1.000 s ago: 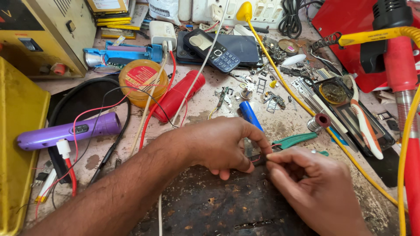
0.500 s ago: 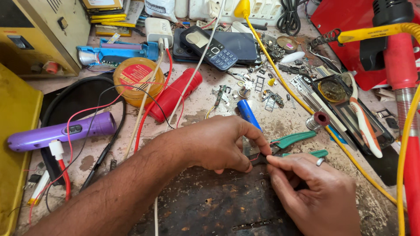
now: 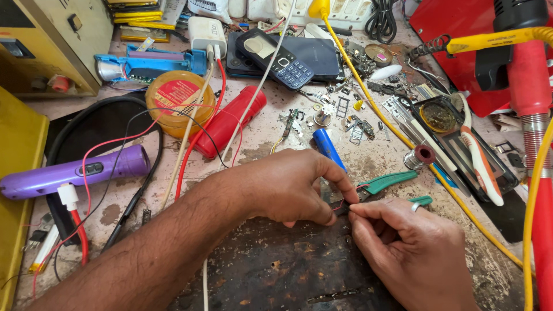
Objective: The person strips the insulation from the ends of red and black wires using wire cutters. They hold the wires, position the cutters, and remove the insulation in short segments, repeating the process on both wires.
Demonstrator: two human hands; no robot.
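Far off to the left of both hands lies a purple cylindrical tool (image 3: 75, 171), with a red wire (image 3: 199, 147) looping past it toward a round yellow tin (image 3: 178, 99) and a red tube (image 3: 230, 122). Nearer in, the left hand (image 3: 288, 187) rests over the edge of a dark scorched mat (image 3: 271, 276); its fingers are curled and its thumb and forefinger pressed together, pinching a small dark part (image 3: 340, 205) with thin red strands at the tip. Just beside it, almost touching, the right hand (image 3: 412, 250) meets the same part from the other side, its thumb and forefinger also closed in a fine pinch, the remaining fingers folded under. So the small part sits between the two sets of fingertips, just above the mat's upper edge. It is too small to tell exactly what it is.

Judging by this grip, the step in hand looks like fine work on a thin lead, twisting or seating it; a following move would call for steady, tiny finger motion without letting the part slip.

Just beyond the fingertips lie green-handled pliers (image 3: 387, 182) and a blue cylindrical cell (image 3: 328, 147); farther right, a solder spool (image 3: 425, 154).
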